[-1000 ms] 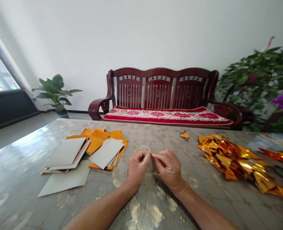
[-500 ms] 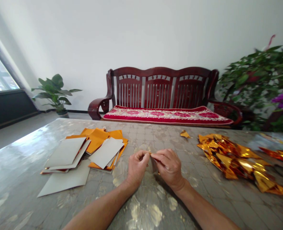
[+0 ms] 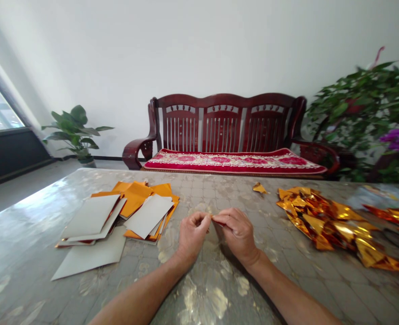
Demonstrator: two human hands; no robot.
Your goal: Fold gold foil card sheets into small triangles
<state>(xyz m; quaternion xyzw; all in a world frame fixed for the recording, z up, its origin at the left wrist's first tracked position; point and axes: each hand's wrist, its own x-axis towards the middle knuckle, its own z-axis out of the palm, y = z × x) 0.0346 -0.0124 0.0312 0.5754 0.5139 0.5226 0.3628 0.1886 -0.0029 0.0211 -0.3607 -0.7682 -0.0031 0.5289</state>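
While your left hand (image 3: 194, 231) and right hand (image 3: 236, 234) pinch a small orange foil-paper piece (image 3: 213, 217) between them over the bench (image 3: 148, 291), folded gold foil pieces (image 3: 321, 223) lie heaped right, seemingly done; flat foil-paper sheets (image 3: 91, 216), left, look unworked. Held piece: apparently unfinished.

Ok so the orange paper (image 3: 212, 217) patch that showed inside the right hand (image 3: 236, 234) a second ago, around 4 o'clock from the pinch, has dropped out of sight, and now just a sliver shows up by the fingertips. Whole view's swung a touch too: the bench (image 3: 222, 115) slid slightly toward 9 o'clock, while the foil heap (image 3: 316, 223) and that right hand crept toward 11.
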